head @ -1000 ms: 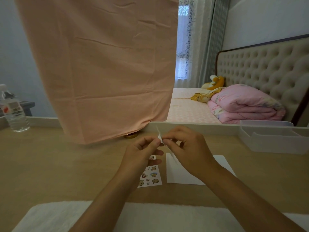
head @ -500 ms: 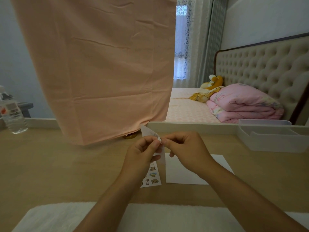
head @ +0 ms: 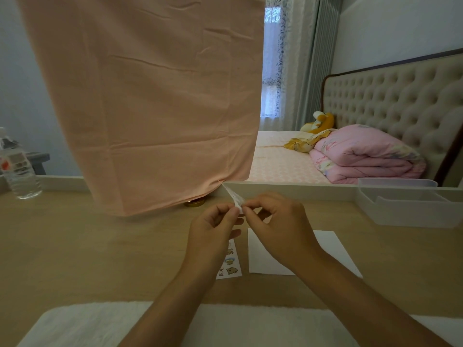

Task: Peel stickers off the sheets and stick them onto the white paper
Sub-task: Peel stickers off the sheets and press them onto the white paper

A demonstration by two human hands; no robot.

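White mat (head: 100, 324) along bottom edge. On wooden table (head: 75, 246), centre frame: sticker sheet (head: 231, 265) with cartoon animals, white paper (head: 330, 249) just right of it. Above them, left hand (head: 213, 231) and right hand (head: 278, 226) both pinch small sticker strip (head: 234, 196), lifted off table. Behind: peach cloth (head: 150, 108) upper left, water bottle (head: 21, 171) far left, clear tray (head: 406, 209) right.

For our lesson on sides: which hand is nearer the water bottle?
Left. The water bottle stands far left on the desk; the left hand is on that side, the right hand farther right.
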